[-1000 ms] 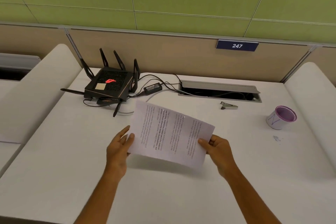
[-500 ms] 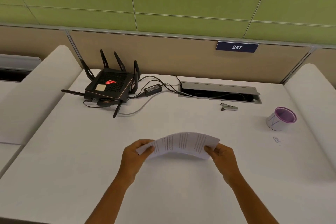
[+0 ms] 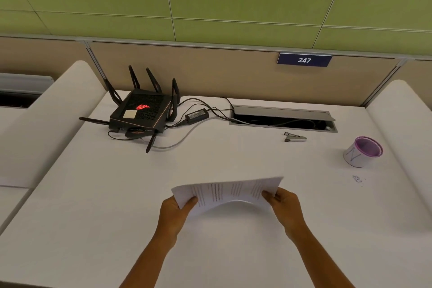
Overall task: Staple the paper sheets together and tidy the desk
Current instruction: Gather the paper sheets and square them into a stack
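Note:
The printed paper sheets (image 3: 230,192) are held just above the white desk (image 3: 93,194), bowed upward in the middle. My left hand (image 3: 175,211) grips their left end and my right hand (image 3: 284,203) grips their right end. A small grey stapler (image 3: 295,137) lies on the desk beyond the sheets, to the right, close to the cable slot. It is well apart from both hands.
A black router (image 3: 140,110) with antennas, its power brick (image 3: 196,114) and cables sit at the back left. An open cable slot (image 3: 282,119) runs along the back. A white cup with a purple rim (image 3: 362,151) stands at the right, small scraps (image 3: 357,179) in front of it.
The sheets went from tilted up facing me to lowered near the desk and bowed. Both hands came down and closer together with them.

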